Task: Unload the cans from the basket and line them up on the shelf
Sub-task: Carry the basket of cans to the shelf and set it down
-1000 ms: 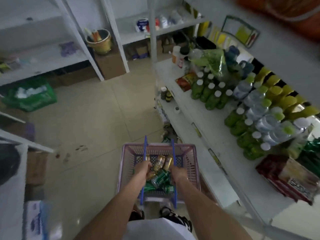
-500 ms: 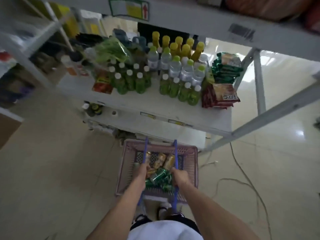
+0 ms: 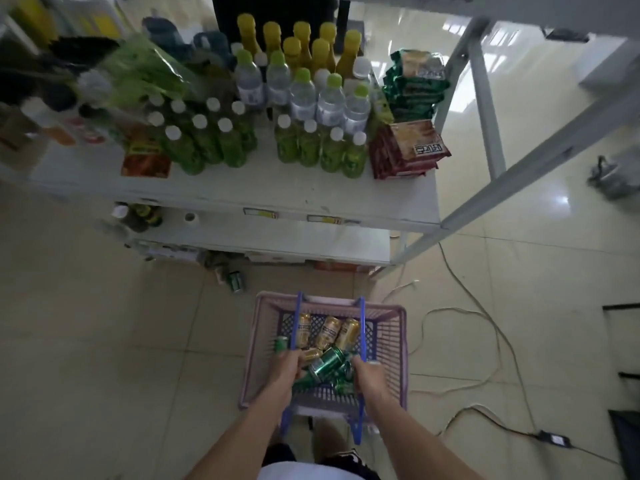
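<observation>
Green bottles (image 3: 263,147), clear bottles (image 3: 304,95) and snack packets (image 3: 408,147) crowd the back of the shelf (image 3: 242,188); its front strip is bare. A cable (image 3: 485,323) trails over the floor. The basket (image 3: 391,344) hangs below the shelf, cans (image 3: 327,348) heaped inside between the hands. The left hand (image 3: 285,370) and the right hand (image 3: 370,375) are each clenched around a blue handle (image 3: 362,327).

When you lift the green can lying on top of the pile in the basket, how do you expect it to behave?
The green metal can lies tilted on other cans in the pink plastic basket, so neighbours may shift. Its round, glossy body probably rolls and may be slippery. It looks undented, likely rigid.
</observation>
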Tool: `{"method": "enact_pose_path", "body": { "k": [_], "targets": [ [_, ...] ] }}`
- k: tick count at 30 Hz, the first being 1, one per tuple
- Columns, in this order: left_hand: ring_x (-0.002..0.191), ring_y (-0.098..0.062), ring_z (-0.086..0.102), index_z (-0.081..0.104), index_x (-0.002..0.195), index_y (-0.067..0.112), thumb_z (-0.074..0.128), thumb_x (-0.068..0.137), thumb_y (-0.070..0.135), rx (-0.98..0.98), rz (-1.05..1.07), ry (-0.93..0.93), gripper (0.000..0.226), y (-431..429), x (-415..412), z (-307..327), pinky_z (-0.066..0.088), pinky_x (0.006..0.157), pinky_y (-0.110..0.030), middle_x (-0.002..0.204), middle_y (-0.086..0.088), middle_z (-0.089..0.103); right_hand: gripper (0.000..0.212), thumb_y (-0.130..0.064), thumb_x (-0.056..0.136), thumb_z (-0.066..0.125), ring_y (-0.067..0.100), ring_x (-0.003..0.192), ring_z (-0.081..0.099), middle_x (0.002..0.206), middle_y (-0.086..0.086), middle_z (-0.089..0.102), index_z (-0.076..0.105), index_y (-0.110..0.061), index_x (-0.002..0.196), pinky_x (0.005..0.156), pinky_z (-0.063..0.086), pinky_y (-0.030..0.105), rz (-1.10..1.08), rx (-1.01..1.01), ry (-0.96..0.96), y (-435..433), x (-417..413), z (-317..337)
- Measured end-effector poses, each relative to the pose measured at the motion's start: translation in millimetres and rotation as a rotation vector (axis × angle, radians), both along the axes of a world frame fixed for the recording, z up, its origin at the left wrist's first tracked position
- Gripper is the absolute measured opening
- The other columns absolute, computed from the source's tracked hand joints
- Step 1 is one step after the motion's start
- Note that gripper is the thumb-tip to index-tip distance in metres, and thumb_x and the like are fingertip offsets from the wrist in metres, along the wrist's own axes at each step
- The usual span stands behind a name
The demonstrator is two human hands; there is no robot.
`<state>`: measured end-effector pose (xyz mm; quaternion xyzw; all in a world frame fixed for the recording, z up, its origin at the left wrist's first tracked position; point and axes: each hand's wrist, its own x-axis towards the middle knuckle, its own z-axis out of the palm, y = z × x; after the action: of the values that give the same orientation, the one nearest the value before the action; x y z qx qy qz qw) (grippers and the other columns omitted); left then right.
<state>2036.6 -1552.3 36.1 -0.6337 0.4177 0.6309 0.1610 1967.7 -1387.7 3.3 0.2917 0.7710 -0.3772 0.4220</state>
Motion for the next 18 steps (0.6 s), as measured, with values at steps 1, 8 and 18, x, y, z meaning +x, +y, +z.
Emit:
{"method": "enact_pose_path", "body": {
  "k": [1, 8, 18],
  "targets": [
    [0.047, -0.014, 0.034, 0.044, 0.061, 0.014, 0.054, 0.087, -0.002, 0.002, 0.001, -0.010, 0.032, 2.2, 2.9, -7.9, 0.030, 0.046, -0.026, 0.053, -0.002, 0.039, 0.030, -0.030, 0.084, 0.068, 0.019, 0.054, 0.044, 0.052, 0.005, 0.048, 0.057, -0.014, 0.061, 0.056, 0.033, 0.036, -0.002, 0.006, -0.003, 2.7, 0.4, -3.7],
    [0.048, -0.015, 0.046, 0.053, 0.059, 0.014, 0.061, 0.088, 0.009, -0.008, -0.009, -0.076, 0.030, -0.2, -5.3, -93.6, 0.032, 0.037, -0.018, 0.055, -0.004, 0.050, 0.029, -0.014, 0.091, 0.066, 0.021, 0.055, 0.047, 0.058, 0.010, 0.050, 0.055, -0.007, 0.065, 0.052, 0.037, 0.031, -0.001, -0.008, -0.013, 7.1, -18.7, -77.4],
    [0.054, -0.017, 0.050, 0.061, 0.104, 0.000, 0.059, 0.090, 0.003, -0.024, -0.129, -0.094, 0.015, -28.9, -11.1, -251.9, 0.048, 0.059, -0.031, 0.067, -0.011, 0.053, 0.033, -0.011, 0.089, 0.064, 0.015, 0.043, 0.036, 0.050, 0.003, 0.043, 0.050, -0.014, 0.059, 0.047, 0.029, 0.027, -0.055, -0.014, -0.053, -12.1, -24.5, -242.4]
  ]
}}
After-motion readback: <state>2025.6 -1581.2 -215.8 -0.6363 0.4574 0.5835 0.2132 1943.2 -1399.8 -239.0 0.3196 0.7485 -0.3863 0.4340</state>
